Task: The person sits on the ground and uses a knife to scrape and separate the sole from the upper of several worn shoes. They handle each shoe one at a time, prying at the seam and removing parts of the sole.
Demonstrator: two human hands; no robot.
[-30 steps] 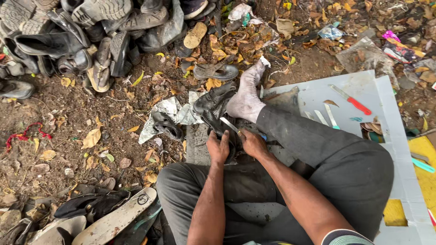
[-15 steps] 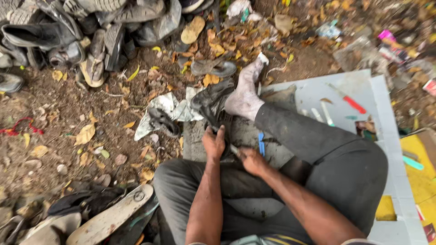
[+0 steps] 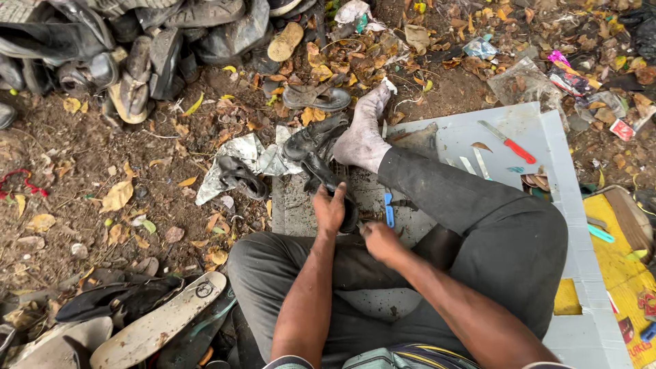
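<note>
I sit on the ground with my right leg stretched out and my bare foot resting by a black shoe. My left hand grips a dark shoe piece that lies on a grey slab. My right hand is a closed fist just right of it, around a thin tool whose tip pokes toward the left hand. A blue-handled tool lies on the slab between my hands and my leg.
A red-handled knife and small blades lie on a pale board to the right. Old shoes are piled at the top left. Loose soles lie at the bottom left, and dry leaves cover the dirt.
My right hand has drawn back toward my body, away from the left hand. My left hand stays on the dark shoe piece. The view has shifted slightly.
</note>
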